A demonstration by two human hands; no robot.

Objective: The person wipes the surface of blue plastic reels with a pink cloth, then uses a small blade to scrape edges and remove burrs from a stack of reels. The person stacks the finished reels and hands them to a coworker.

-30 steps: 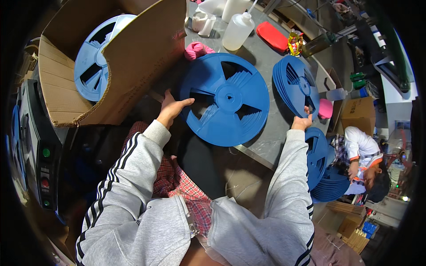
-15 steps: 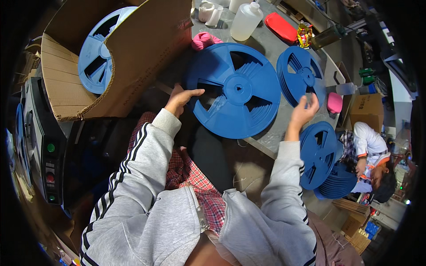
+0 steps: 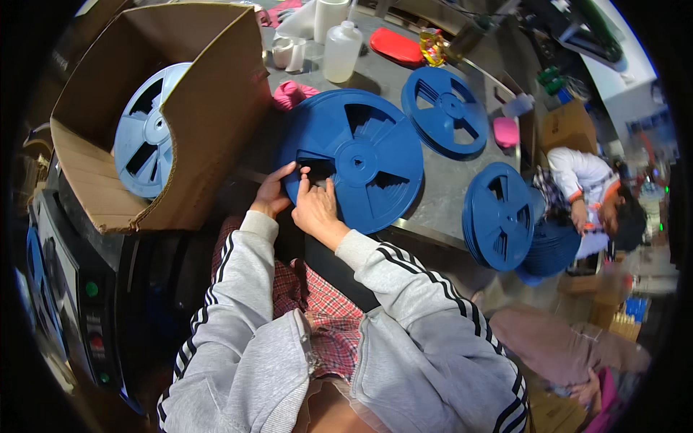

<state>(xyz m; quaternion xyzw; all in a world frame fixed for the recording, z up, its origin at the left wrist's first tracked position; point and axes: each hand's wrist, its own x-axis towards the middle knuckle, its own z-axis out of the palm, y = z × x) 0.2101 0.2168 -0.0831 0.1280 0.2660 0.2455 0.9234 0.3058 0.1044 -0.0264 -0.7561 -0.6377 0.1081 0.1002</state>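
Tilted against the table edge in front of me is a large stack of blue reels (image 3: 386,150) with wedge-shaped cutouts. My left hand (image 3: 270,195) grips its left rim, the thumb on top. Beside it, my right hand (image 3: 317,209) lies on the lower-left part of the front reel by a cutout. Two of its fingers point up, apart from each other, and I see nothing held between them. The tips of the other fingers are hidden.
An open cardboard box (image 3: 216,137) at left holds a lighter blue reel (image 3: 137,148). More blue reels (image 3: 440,97) sit at right, with another stack (image 3: 498,216) below. A plastic bottle (image 3: 342,54), red pouch (image 3: 396,46) and pink cloth (image 3: 292,94) lie behind. Another person (image 3: 577,173) is at far right.
My right hand has moved left, from beside the right-hand reels to the large reel's lower-left rim. My left hand stays at the left rim. The view has turned to the right.
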